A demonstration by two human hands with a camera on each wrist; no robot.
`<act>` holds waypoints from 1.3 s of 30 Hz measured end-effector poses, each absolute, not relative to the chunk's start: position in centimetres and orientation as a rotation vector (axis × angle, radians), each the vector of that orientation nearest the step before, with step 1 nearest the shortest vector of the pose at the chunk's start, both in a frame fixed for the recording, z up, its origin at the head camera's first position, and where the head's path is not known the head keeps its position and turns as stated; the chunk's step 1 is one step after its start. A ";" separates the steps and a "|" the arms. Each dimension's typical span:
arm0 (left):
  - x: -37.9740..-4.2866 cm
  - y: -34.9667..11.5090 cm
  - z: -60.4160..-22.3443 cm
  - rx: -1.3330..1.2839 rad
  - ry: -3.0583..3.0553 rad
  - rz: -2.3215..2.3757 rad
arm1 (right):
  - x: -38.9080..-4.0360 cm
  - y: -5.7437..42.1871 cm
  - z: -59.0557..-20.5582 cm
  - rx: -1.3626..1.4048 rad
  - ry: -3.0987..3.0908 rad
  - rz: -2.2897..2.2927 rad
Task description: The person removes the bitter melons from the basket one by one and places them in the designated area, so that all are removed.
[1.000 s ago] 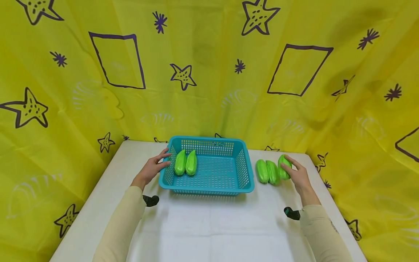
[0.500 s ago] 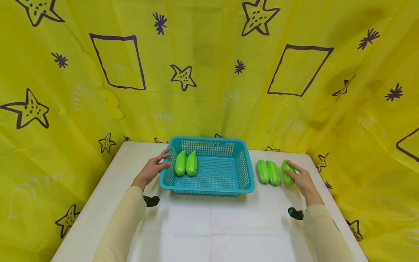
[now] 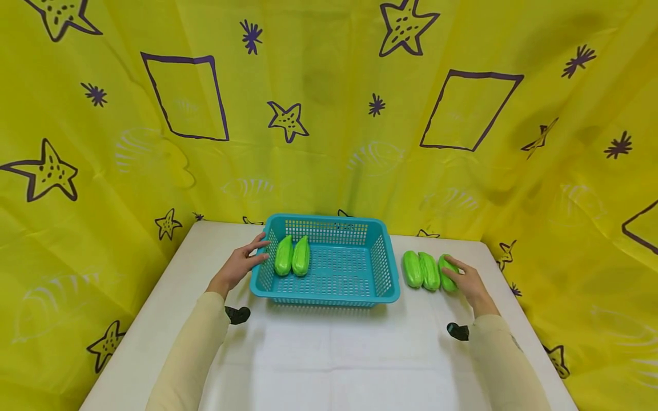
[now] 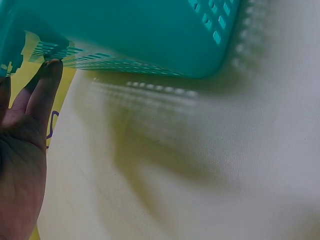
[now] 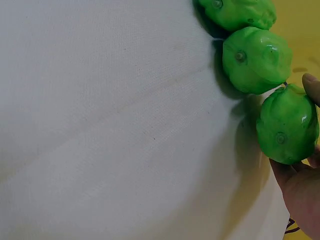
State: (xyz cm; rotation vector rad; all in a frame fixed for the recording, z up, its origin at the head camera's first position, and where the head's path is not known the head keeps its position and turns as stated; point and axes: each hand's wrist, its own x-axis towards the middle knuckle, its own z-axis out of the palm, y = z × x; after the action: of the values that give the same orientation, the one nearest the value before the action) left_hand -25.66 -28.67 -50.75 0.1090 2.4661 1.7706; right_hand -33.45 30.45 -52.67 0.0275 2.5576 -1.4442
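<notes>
My right hand (image 3: 469,284) holds a glossy, lumpy green bitter melon (image 3: 448,274) between thumb and fingers at the right end of a row. Two more bitter melons lie just left of it, one in the middle (image 3: 429,272) and one at the outside (image 3: 412,269). In the right wrist view, the held melon (image 5: 287,125) shows its round end, close against the middle one (image 5: 257,60). My left hand (image 3: 239,266) rests its spread, fairly straight fingers on the left end of a turquoise basket (image 3: 329,298). Inside the basket's left side lie two bitter melons, one left (image 3: 283,257) and one right (image 3: 300,257).
The basket stands on a white-covered table (image 3: 329,354), near its back edge. A yellow curtain (image 3: 329,165) with dark star drawings hangs behind the table and along both sides. Dark wrist devices, left (image 3: 238,315) and right (image 3: 457,331), stick out beside the sleeves.
My right hand first shifted the bitter melon slightly right and toward me, then back left beside the other two. My left hand and the basket have stayed in place.
</notes>
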 end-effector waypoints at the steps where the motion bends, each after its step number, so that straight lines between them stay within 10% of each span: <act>1: -25.7 -28.7 -50.7 0.108 2.465 1.772 | -33.5 30.4 -52.7 0.027 2.558 -1.446; 39: -25.8 -28.8 -51.0 0.104 2.460 1.785 | -33.7 30.4 -53.2 0.151 2.553 -1.486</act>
State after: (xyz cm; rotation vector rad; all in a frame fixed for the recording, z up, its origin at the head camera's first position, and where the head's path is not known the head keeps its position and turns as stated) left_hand -25.85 -28.83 -51.02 0.1039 2.4596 1.7850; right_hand -33.66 30.36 -53.18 0.1508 2.5530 -1.4861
